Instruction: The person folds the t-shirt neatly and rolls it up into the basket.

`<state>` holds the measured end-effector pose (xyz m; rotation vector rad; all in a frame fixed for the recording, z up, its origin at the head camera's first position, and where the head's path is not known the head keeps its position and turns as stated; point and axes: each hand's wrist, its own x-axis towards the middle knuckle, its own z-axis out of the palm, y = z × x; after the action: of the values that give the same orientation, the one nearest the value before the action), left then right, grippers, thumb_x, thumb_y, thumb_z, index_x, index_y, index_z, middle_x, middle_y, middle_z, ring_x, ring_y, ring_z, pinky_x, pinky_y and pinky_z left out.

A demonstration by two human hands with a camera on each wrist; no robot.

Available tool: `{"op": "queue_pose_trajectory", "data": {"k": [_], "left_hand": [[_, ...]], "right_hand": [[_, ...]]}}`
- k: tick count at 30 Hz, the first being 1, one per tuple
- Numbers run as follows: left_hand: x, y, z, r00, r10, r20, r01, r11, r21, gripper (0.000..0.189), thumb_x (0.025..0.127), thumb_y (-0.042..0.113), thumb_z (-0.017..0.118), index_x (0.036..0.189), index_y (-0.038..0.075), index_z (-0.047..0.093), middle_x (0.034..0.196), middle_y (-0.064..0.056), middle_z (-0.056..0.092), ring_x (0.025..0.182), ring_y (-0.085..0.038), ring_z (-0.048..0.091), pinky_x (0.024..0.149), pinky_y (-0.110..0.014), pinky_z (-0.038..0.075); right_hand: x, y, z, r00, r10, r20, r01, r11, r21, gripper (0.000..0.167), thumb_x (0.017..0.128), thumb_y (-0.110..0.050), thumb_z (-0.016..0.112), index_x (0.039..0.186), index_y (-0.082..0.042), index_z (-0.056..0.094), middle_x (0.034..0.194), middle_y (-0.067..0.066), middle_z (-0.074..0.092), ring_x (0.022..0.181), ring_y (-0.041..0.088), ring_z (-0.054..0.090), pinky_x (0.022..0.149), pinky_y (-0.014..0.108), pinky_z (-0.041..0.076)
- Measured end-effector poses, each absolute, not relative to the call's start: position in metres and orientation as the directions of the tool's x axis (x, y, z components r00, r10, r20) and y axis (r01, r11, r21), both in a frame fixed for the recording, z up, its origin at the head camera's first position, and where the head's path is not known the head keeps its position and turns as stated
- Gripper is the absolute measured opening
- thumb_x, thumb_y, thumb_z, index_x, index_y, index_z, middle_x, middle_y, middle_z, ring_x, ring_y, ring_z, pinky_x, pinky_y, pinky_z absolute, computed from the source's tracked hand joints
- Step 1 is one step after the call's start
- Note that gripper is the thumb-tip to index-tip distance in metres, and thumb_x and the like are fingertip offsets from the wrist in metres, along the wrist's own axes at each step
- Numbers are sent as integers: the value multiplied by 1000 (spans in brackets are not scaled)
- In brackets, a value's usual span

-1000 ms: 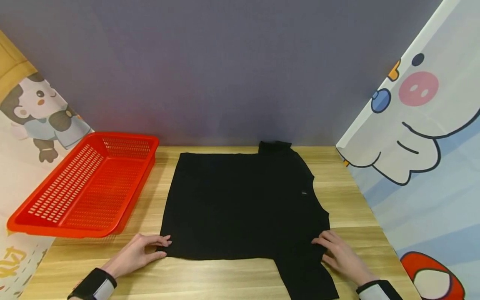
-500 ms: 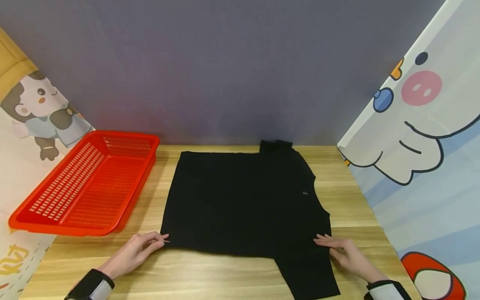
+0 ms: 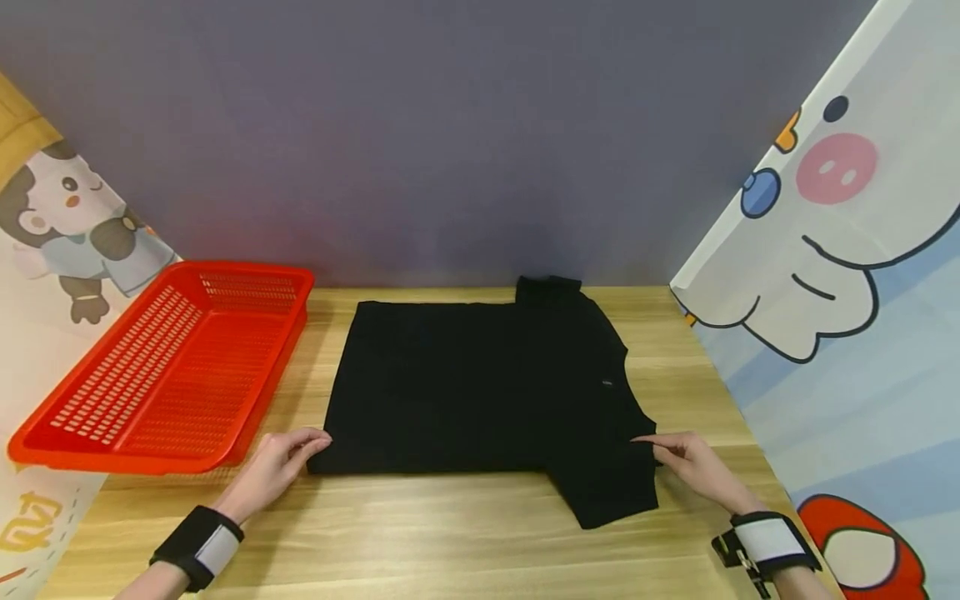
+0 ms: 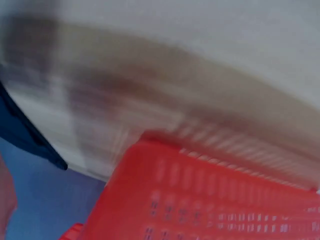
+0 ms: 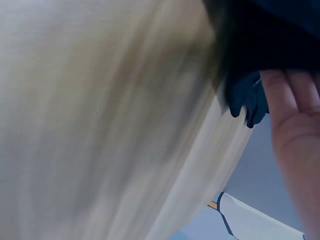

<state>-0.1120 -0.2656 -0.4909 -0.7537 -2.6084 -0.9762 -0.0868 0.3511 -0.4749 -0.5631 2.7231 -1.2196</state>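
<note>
A black shirt (image 3: 450, 392) lies sideways over the wooden table, its neck end (image 3: 549, 289) at the back right and a sleeve (image 3: 611, 492) pointing toward the person. At its near left corner, my left hand (image 3: 272, 471) pinches the edge between thumb and fingers. My right hand (image 3: 697, 468) pinches the cloth at the right side, just above the sleeve. In the right wrist view, dark cloth (image 5: 285, 45) hangs over the fingertips of that hand (image 5: 297, 130). A dark corner of the shirt (image 4: 25, 130) shows at the left of the left wrist view.
A red perforated plastic basket (image 3: 202, 367) stands at the left, close to my left forearm. Behind the table (image 3: 420, 542) rises a grey wall (image 3: 420, 142). Cartoon-printed panels (image 3: 832, 275) flank both sides. Each wrist wears a black-and-white strap (image 3: 198, 546).
Both hands have moved away from the person, carrying the shirt's near edge and sleeve with them. The right hand's fingers have gone from resting on the cloth to pinching it.
</note>
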Motion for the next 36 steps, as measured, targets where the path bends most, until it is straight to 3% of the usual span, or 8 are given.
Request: {"op": "queue_pose_trajectory", "data": {"k": [3, 6, 9, 12, 18, 25, 33, 36], "left_hand": [[-123, -263, -487, -820, 378, 429, 559, 690, 460, 14, 83, -5, 75, 94, 3, 76, 85, -5, 77, 71, 4, 60, 68, -7, 48], [-131, -258, -483, -822, 374, 428, 542, 746, 388, 12, 84, 0, 76, 94, 5, 76, 84, -5, 77, 71, -3, 67, 68, -21, 56], [-138, -254, -481, -858, 347, 380, 487, 786, 381, 8, 88, 4, 74, 96, 3, 76, 86, -9, 78, 74, -16, 72, 71, -38, 59], [-146, -253, -481, -896, 313, 315, 426, 808, 407, 9, 90, 5, 71, 97, 0, 76, 89, -13, 78, 78, -26, 74, 76, -46, 59], [-162, -253, -484, -934, 294, 203, 355, 825, 440, 14, 94, 6, 67, 102, -2, 75, 97, -19, 77, 86, -30, 74, 83, -50, 58], [-174, -254, -486, -941, 289, 175, 338, 826, 451, 14, 96, 5, 64, 103, -2, 74, 97, -19, 77, 84, -28, 72, 83, -51, 57], [-186, -250, -488, -945, 282, 166, 327, 836, 440, 11, 96, 7, 64, 100, 0, 73, 92, -14, 76, 80, -24, 69, 81, -49, 57], [-189, -248, -488, -952, 267, 151, 306, 846, 437, 11, 96, 7, 64, 99, 0, 72, 92, -14, 76, 78, -25, 67, 81, -49, 57]], "right_hand": [[-95, 350, -474, -943, -328, 55, -263, 635, -726, 24, 101, 3, 52, 115, 10, 69, 52, -5, 32, 46, -6, 22, 45, 18, 29], [-102, 349, -476, -948, -304, 94, -277, 639, -718, 21, 101, 3, 52, 108, 8, 72, 53, -5, 33, 47, -5, 24, 46, 19, 29], [-110, 346, -479, -955, -281, 99, -265, 649, -713, 23, 101, 2, 52, 85, 5, 68, 55, -8, 29, 48, -5, 24, 48, 18, 28], [-118, 344, -481, -966, -250, 59, -215, 661, -719, 30, 102, 0, 51, 73, 1, 58, 59, -11, 26, 49, -3, 22, 49, 19, 26], [-132, 344, -480, -979, -187, -76, -65, 648, -759, 30, 104, -4, 49, 81, 4, 67, 55, -11, 30, 46, 0, 26, 48, 20, 28], [-149, 343, -480, -972, -169, -166, 11, 670, -742, 38, 106, -9, 46, 72, 5, 54, 56, -7, 32, 47, 4, 31, 50, 21, 30], [-161, 337, -490, -986, -124, -112, -23, 764, -645, 39, 105, -7, 48, 66, -8, 46, 61, -6, 28, 52, 6, 28, 54, 23, 27], [-163, 335, -494, -990, -125, -72, -55, 789, -612, 37, 103, -3, 50, 66, -4, 50, 60, -4, 30, 52, 7, 29, 54, 23, 27]]}}
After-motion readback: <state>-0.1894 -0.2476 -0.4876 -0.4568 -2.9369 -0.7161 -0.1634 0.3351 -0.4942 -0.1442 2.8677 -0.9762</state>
